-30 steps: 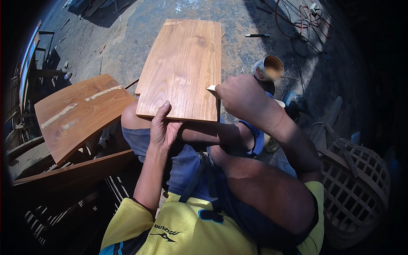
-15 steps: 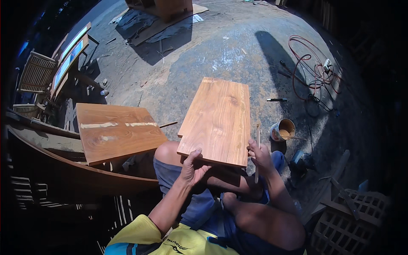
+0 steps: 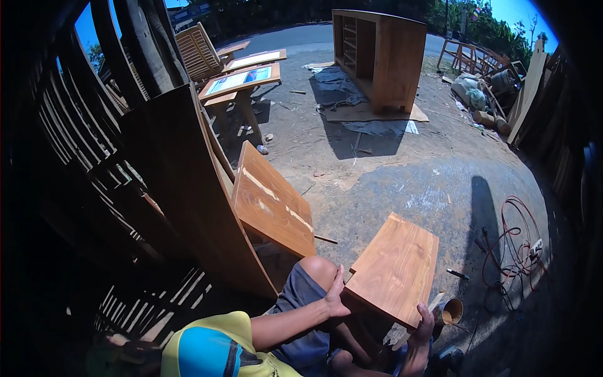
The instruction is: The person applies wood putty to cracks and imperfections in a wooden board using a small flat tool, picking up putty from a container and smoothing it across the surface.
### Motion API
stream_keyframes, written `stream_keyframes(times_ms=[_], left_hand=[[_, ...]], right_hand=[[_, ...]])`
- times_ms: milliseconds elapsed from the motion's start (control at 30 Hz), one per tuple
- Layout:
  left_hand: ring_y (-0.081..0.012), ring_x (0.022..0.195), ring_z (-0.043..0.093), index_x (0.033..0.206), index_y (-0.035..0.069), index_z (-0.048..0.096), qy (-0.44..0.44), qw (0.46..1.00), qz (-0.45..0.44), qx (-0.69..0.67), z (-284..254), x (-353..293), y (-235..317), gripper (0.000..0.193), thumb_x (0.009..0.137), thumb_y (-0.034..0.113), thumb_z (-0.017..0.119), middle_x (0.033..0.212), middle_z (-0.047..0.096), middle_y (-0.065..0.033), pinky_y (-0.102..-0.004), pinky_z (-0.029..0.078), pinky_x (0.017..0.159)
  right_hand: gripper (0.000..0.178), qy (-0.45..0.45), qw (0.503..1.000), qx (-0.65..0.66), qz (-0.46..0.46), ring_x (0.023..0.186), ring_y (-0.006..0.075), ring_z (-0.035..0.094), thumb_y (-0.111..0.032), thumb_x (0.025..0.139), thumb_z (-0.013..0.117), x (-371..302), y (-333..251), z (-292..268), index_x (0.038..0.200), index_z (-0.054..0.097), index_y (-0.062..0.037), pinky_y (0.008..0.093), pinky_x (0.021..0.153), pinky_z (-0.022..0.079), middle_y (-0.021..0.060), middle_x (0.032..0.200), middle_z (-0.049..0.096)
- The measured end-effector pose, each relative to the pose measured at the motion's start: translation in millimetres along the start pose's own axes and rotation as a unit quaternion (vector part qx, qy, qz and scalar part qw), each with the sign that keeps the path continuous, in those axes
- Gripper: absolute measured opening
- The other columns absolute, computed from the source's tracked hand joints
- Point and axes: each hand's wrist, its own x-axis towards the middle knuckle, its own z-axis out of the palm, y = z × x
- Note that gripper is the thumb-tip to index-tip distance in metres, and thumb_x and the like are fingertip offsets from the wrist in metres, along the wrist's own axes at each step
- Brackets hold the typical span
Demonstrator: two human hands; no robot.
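A flat brown wooden board [image 3: 394, 267] with a stepped left edge tilts in front of my knees. My right hand [image 3: 423, 322] grips its near right corner, thumb on the face. A thin pale stick [image 3: 402, 340] also sits in that hand, partly hidden behind the fingers. At the board's near left corner is my left hand [image 3: 336, 296], its palm turned to the edge and fingers stretched apart; whether it touches the wood I cannot tell. Right of the board stands a small tub of tan paste [image 3: 451, 311] with a stick in it.
Another board [image 3: 273, 202] with pale filler streaks leans to my left against a long curved dark panel [image 3: 188, 188]. A black pen-like tool [image 3: 458, 274] and tangled red cable [image 3: 518, 251] lie to the right. A wooden cabinet [image 3: 396, 63] stands farther off.
My view has swung up and left, bringing in the cabinet and road. My left hand has loosened from the board's near edge and its fingers have spread; the right still holds the board.
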Motion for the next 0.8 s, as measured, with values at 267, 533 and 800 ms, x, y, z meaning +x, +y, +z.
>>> stream_keyframes(times_ms=[267,533,800], left_hand=[[-0.0348,0.123,0.066,0.144,0.002,0.057,-0.120,0.990,-0.066,-0.039,16,39,43,0.075,0.093,0.057,0.066,0.133,0.067,-0.0216,-0.0516,0.048,0.111],[-0.0292,0.113,0.070,0.137,-0.005,0.054,-0.112,0.977,-0.049,0.174,11,47,80,0.051,0.091,0.012,0.066,0.119,0.070,-0.0173,-0.0539,0.054,0.104],[-0.0126,0.073,0.060,0.095,0.001,0.063,0.047,0.952,0.174,0.247,8,-20,108,0.009,0.089,0.008,0.061,0.068,0.049,0.0029,-0.0415,0.055,0.096]], right_hand=[[0.068,0.042,0.989,-0.107,-0.089,0.093,0.0249,0.070,-0.035,0.078,0.073,-24,-34,-7,0.128,0.057,0.0086,0.0367,0.085,0.056,0.0121,0.108,0.067],[0.068,0.016,0.955,-0.288,-0.073,0.076,0.0082,0.062,-0.031,0.087,0.077,-31,-72,-11,0.140,0.056,0.0060,0.0239,0.067,0.048,0.0016,0.087,0.067],[0.031,0.198,0.803,-0.509,-0.238,0.105,0.0412,0.070,-0.016,0.103,0.060,-30,-101,-57,0.131,0.067,-0.0090,0.0430,0.088,0.055,0.0224,0.112,0.072]])
